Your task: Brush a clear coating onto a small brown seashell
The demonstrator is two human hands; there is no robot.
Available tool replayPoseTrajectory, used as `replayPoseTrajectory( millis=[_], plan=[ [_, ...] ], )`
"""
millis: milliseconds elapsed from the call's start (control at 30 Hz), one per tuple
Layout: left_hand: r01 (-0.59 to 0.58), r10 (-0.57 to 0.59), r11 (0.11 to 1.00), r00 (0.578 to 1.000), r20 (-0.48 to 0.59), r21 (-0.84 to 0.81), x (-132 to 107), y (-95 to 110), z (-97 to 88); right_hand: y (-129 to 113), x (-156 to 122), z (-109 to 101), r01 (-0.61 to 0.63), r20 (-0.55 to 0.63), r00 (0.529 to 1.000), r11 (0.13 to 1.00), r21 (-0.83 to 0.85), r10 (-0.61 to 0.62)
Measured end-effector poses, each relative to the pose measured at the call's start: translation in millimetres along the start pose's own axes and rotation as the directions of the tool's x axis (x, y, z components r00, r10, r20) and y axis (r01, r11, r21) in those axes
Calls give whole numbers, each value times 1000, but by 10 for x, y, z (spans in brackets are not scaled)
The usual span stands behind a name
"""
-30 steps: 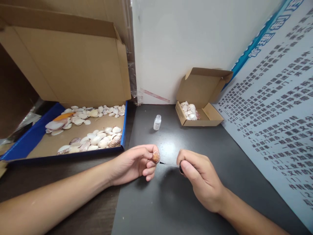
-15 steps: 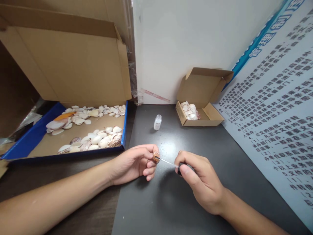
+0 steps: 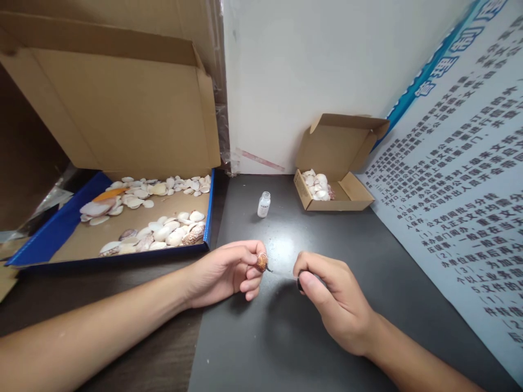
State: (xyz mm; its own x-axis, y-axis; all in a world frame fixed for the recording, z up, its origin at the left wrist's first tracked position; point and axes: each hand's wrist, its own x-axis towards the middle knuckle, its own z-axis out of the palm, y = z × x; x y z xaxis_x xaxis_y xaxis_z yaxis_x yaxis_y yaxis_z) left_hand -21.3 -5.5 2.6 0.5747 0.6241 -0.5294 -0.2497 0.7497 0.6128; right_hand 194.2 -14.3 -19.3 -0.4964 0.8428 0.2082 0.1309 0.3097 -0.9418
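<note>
Brown seashell [image 3: 262, 262] pinched in my left hand [image 3: 229, 276]. My right hand [image 3: 337, 299] pinches a black-capped brush [image 3: 299, 282], tip near shell.

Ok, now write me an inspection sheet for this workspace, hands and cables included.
Surface: dark grey mat, brown wood-look table at its left.
Job's things: brown shell, black-handled brush, small bottle upright and uncapped.
Clutter: blue-sided box and small cardboard box, both open, holding shells.
Hands: left hand pinches the brown shell; right hand grips the brush, its tip at the shell, contact unclear.
Cables: nothing seen.
Surroundings: white panel, printed sheet.
</note>
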Motion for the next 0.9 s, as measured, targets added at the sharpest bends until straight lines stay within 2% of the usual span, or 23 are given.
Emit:
replayPoseTrajectory(
  millis=[133, 267, 433, 567, 733, 900],
  plan=[
    [-2, 2, 1000, 1000, 2, 6, 0, 1, -1, 12, -8, 3, -11, -33, 999, 1000, -6, 11],
    [5, -5, 1000, 1000, 1, 0, 5, 2, 5, 16, -17, 9, 31, 2, 1000, 999, 22, -31],
    [-3, 4, 1000, 1000, 5, -4, 8, 2, 3, 12, -8, 6, -20, -44, 999, 1000, -23, 19],
    [6, -6, 1000, 1000, 2, -6, 0, -8, -10, 12, -5, 3, 39, -7, 999, 999, 28, -39],
    [7, -7, 1000, 1000, -2, -2, -4, -11, -9, 21, 0, 12, -10, -4, 1000, 1000, -10, 10],
    [9, -9, 1000, 1000, 1, -2, 9, -2, -7, 9, -4, 6, 41, 4, 999, 999, 22, -41]
  ],
)
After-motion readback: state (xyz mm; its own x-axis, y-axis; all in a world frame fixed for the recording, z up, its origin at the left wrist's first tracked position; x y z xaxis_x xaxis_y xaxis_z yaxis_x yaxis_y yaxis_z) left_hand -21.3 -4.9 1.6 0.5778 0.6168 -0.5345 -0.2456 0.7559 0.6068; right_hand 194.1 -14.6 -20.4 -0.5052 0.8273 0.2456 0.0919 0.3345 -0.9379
